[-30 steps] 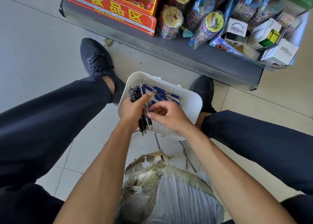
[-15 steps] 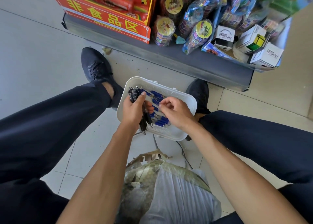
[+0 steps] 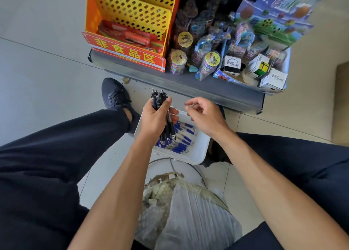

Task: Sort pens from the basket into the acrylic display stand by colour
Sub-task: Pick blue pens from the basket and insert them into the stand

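A white basket [image 3: 200,151] sits on the floor between my feet, with several blue pens [image 3: 182,138] lying in it. My left hand [image 3: 154,120] grips a bundle of black pens [image 3: 160,106], held upright above the basket's left side, their clips sticking out past my fingers. My right hand [image 3: 204,115] hovers over the basket's far right corner with fingers loosely curled and nothing visible between them. No acrylic display stand is in view.
A low grey shelf [image 3: 188,85] runs across ahead, carrying an orange and yellow perforated rack [image 3: 130,13], wrapped toys [image 3: 209,60] and small white boxes [image 3: 273,78]. A plastic-wrapped bundle [image 3: 185,215] lies near me. My dark shoe [image 3: 115,94] stands left of the basket.
My left hand has lifted the black pen bundle higher. My right hand has come up out of the basket, away from the blue pens. The view has tilted up toward the shelf.
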A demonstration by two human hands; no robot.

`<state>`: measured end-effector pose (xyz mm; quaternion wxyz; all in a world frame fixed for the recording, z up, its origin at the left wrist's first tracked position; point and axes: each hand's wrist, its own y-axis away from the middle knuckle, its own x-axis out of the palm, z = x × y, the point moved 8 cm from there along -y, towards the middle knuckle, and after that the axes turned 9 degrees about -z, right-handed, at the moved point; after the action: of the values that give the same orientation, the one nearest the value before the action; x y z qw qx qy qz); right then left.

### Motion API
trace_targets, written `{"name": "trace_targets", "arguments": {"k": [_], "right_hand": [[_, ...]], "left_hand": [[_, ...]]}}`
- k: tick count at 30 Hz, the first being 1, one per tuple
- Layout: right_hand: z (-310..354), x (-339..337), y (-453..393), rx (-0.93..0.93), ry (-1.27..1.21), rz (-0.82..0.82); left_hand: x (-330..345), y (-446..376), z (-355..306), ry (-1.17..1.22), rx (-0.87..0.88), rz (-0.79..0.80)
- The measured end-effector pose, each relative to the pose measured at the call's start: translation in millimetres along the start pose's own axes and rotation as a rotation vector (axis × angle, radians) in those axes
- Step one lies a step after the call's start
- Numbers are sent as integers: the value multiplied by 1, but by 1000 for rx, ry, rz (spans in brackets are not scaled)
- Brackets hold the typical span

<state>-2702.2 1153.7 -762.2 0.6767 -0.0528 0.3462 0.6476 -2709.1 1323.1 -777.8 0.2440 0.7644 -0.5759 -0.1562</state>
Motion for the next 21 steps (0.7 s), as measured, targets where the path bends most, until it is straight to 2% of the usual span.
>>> {"name": "trace_targets", "arguments": {"k": [12, 21], "right_hand": [[81, -61, 7, -245, 3, -114], [162, -112, 35, -443, -94, -201]], "left_hand": [[24, 35, -76, 46, 171, 58], [57, 75, -154, 20, 384, 247]]}}
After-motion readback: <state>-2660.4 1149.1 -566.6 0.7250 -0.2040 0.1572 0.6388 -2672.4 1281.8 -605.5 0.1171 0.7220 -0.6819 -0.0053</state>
